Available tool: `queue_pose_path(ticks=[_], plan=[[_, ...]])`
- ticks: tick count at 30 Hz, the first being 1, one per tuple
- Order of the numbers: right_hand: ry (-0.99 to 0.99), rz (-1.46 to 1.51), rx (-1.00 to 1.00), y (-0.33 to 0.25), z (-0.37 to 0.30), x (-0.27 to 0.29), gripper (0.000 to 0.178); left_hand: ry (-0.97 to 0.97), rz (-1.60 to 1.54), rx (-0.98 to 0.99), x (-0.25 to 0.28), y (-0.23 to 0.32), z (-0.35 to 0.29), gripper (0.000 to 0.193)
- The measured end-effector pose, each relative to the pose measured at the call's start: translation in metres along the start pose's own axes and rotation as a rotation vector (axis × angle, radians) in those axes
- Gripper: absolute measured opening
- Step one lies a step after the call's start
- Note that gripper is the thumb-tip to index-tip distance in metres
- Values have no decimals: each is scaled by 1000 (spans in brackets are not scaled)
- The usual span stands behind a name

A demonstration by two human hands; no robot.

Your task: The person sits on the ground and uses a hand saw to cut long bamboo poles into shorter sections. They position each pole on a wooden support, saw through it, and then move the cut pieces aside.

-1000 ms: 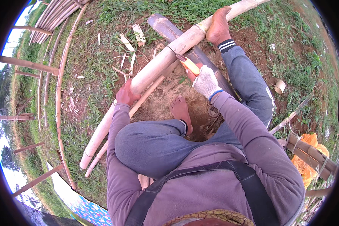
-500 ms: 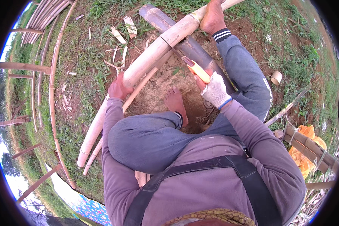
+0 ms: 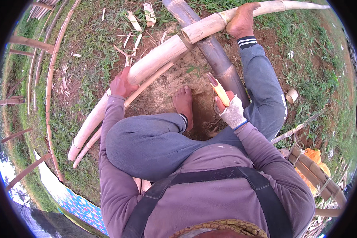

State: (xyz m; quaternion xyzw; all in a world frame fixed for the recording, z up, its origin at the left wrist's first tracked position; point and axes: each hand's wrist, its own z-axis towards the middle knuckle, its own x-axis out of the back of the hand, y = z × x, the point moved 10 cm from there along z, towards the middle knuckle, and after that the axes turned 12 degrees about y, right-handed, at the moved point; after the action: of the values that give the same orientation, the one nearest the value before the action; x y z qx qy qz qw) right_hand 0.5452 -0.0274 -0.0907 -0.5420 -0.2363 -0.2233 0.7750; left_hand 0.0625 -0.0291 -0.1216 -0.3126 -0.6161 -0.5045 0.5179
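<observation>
A thick pale bamboo pole lies in two parts, with an open cut end showing between them. My bare left hand (image 3: 123,83) is wrapped round the near left bamboo piece (image 3: 158,59). The far right bamboo piece (image 3: 210,27) rests across a dark bamboo log (image 3: 218,55), with my foot (image 3: 242,22) on it. My right hand (image 3: 231,109), in a white knit glove, grips the yellow-orange handle of a saw (image 3: 221,93). It is apart from the bamboo, above the ground; most of the blade cannot be made out. A thinner bamboo length (image 3: 148,81) lies alongside the left piece.
Pale bamboo scraps (image 3: 134,22) lie on the grass. A short bamboo ring (image 3: 291,96) sits at the right. A bamboo rail frame (image 3: 51,79) runs along the left. Tied bamboo poles (image 3: 317,174) and an orange net bag (image 3: 313,156) are at the lower right.
The bamboo pole has come apart at the cut, and the left piece has dropped below the right one's end. The saw has moved from the cut, down and to the right.
</observation>
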Motion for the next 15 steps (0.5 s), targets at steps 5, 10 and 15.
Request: queue_pose_path(ticks=[5,10,15], plan=[[-570,-432,174,-12,-18,-56,69,229,-76,-90,53,3,-30,88],[-165,489,-280,-46,82,-70,82,243,28,-115,91,44,-51,84],[-413,804,-686,-107,112,-116,91,690,-128,-161,129,49,-135,84]])
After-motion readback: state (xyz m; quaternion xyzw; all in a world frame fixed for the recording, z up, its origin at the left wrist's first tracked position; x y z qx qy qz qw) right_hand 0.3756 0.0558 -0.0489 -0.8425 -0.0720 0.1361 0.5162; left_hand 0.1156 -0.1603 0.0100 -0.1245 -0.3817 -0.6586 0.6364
